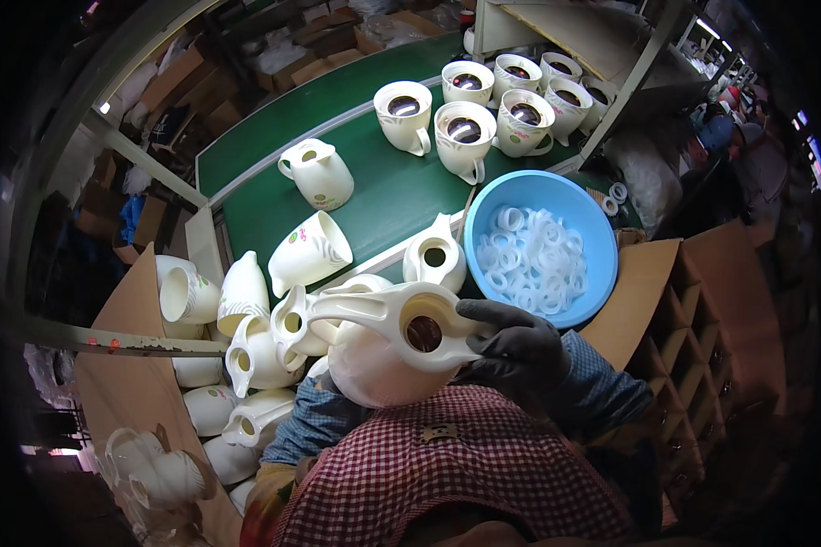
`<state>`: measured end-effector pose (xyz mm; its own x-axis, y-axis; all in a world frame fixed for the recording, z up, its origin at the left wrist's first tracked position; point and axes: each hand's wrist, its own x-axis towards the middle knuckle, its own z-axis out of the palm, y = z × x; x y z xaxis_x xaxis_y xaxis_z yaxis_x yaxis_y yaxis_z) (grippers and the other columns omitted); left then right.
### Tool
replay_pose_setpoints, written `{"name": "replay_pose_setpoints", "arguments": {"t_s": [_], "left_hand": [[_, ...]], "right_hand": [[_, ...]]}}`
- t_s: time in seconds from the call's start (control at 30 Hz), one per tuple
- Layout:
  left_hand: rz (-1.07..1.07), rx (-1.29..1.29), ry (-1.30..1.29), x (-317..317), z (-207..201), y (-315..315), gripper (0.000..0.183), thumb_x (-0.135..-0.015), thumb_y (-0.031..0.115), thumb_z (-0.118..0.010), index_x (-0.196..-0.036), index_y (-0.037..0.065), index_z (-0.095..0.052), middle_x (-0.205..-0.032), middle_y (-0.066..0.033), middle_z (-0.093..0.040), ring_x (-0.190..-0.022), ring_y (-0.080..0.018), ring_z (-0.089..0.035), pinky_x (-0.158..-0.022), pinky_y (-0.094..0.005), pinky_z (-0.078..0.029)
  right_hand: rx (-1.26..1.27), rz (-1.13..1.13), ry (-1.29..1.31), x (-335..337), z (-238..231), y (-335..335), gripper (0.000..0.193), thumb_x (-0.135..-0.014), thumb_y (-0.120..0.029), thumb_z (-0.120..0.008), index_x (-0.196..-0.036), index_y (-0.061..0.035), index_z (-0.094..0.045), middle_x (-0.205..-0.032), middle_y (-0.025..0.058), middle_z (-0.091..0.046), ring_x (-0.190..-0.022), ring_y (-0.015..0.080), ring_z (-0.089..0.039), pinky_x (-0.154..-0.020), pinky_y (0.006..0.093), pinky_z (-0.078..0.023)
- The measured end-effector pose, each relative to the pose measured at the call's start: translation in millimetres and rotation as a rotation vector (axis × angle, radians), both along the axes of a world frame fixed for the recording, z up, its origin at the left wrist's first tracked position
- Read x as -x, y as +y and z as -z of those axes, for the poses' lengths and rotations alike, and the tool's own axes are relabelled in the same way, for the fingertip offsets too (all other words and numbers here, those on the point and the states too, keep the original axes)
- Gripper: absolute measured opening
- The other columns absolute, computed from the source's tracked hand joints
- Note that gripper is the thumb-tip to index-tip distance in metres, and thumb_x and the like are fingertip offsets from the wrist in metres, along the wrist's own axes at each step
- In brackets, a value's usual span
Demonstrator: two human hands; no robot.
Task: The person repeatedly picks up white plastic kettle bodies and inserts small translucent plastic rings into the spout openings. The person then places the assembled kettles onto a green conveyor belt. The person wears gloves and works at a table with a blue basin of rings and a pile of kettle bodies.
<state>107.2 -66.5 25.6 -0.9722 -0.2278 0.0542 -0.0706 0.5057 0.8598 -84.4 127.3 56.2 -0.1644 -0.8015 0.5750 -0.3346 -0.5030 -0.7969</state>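
Note:
In front of my chest a white plastic jug [388, 369] is tilted so that its round top opening faces up, with a dark brown, shiny inside. Its long handle points left. My right hand [520, 346], in a dark grey glove, grips the jug's right side by the opening, forefinger along the rim. My left forearm [306, 415], in a blue checked sleeve, reaches behind the jug's left side; the left hand's fingers are hidden there. Just beyond stands another white jug [435, 260] with an open top. More handled jug shells [260, 356] crowd to the left.
A light blue basin [602, 246] of translucent white rings stands right of the jug. Several white handled vessels [465, 132] with dark shiny insides stand at the back of the green bench [383, 196]. Cardboard boxes flank me, the right one [634, 296] with dividers. Metal posts frame the bench.

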Motion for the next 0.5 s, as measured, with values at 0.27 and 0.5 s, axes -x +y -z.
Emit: {"name": "replay_pose_setpoints", "arguments": {"t_s": [0.27,0.5], "left_hand": [[-0.014,-0.080,0.032,5.5,8.5,4.2,0.061,-0.097,0.022,-0.070,-0.149,0.006,-0.042,-0.144,-0.0130,-0.054,-0.131,-0.0225,-0.054,-0.110,-0.0368,-0.047],[-0.058,-0.308,0.076,4.5,23.6,0.7,0.062,-0.096,0.021,-0.071,-0.149,0.006,-0.042,-0.143,-0.0132,-0.054,-0.130,-0.0227,-0.054,-0.109,-0.0372,-0.048]], "right_hand": [[-0.029,0.017,-0.064,0.9,7.0,-1.4,0.028,-0.086,-0.011,-0.081,-0.089,-0.0041,-0.055,-0.143,0.0297,-0.054,-0.124,0.0406,-0.063,-0.098,0.0407,-0.057],[-0.054,0.029,-0.043,6.2,-0.2,-1.5,0.030,-0.085,-0.012,-0.082,-0.082,-0.0019,-0.055,-0.139,0.0300,-0.058,-0.121,0.0415,-0.065,-0.096,0.0408,-0.058]]}}
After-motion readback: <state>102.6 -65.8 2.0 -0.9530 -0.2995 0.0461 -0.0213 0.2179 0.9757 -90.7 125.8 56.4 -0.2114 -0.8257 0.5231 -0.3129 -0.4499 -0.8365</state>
